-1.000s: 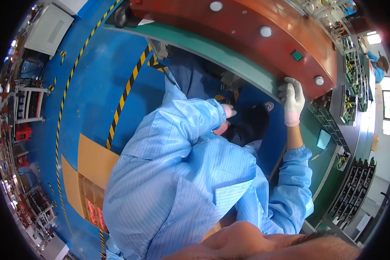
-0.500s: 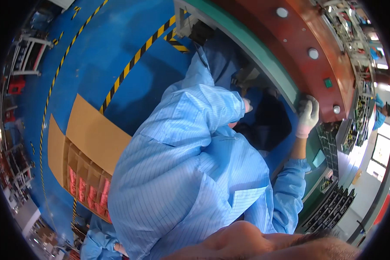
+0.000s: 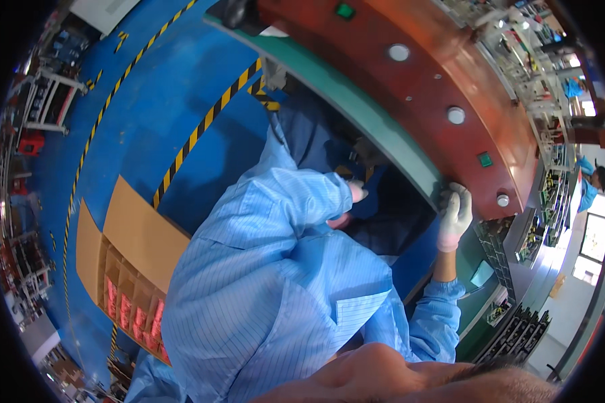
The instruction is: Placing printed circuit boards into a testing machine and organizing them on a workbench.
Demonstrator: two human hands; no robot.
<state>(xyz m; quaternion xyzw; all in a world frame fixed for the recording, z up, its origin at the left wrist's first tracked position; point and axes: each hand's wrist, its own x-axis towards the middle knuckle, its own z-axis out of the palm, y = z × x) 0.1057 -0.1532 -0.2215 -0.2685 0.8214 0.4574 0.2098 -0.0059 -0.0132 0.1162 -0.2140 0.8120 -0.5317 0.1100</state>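
My right hand [image 3: 456,213], in a white glove with a pink cuff, has its fingers curled over the edge of the green-topped bench [image 3: 383,127], beside the red-brown panel [image 3: 444,101]. That panel carries round white buttons and square green ones. Lower and further left, my left hand [image 3: 357,192] reaches out of its blue striped sleeve [image 3: 296,195] into the shadow below the bench. Only part of it shows, so its fingers and anything in them cannot be made out. A small pinkish patch [image 3: 341,221] lies just under it, its kind unclear.
An open cardboard box [image 3: 141,221] with dividers and pink-wrapped items [image 3: 139,322] stands on the blue floor [image 3: 148,87] at left. Black-and-yellow tape [image 3: 205,127] marks the floor. Dark racks [image 3: 514,336] sit at lower right. Another person [image 3: 588,185] is at far right.
The view has turned, so the bench and panel sit further left and more of the panel shows. My right hand stays at the bench edge; my left hand remains below the bench.
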